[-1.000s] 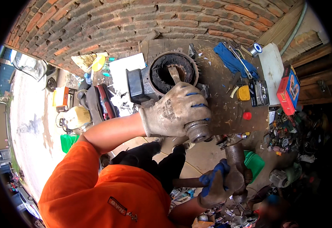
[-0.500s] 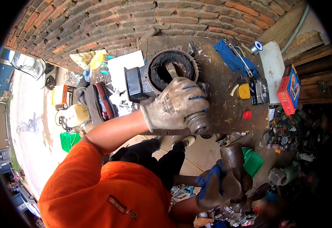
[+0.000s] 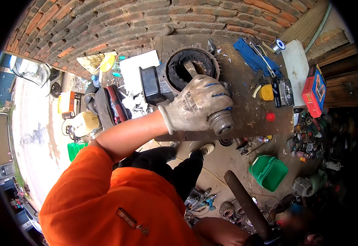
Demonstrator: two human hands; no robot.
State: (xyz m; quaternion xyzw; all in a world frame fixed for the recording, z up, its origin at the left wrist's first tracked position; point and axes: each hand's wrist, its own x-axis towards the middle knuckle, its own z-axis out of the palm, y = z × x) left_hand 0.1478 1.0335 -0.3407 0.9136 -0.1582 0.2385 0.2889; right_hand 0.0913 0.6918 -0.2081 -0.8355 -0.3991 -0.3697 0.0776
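- The left hand, in a dirty off-white knitted glove, is closed around a grey-brown metal tool with a ridged, round butt. The butt sticks out below the fist; what looks like the tool's flat blade shows above it. Good practice would be a firm grip with every finger well back from that exposed end.
- The blade reaches into the dark, rough-lined opening of a round, grey-brown metal housing with a toothed rim. Whether the tip touches the inner wall cannot be told; it is best seated squarely before any force goes in.
- The housing sits toward the far left corner of the brown wooden worktop, a black rectangular box against its left side. With no clamp to be seen, it could shift under load, so pushing in line with the blade seems wisest.
- Beyond the near edge, a thick brown cylindrical shaft slants up beside the right forearm. The right hand is lost in shadow, so its grip cannot be told; any swing should clear that edge.
- Near the worktop's right edge, the yellow plastic container and small red cap are well apart from the tool.
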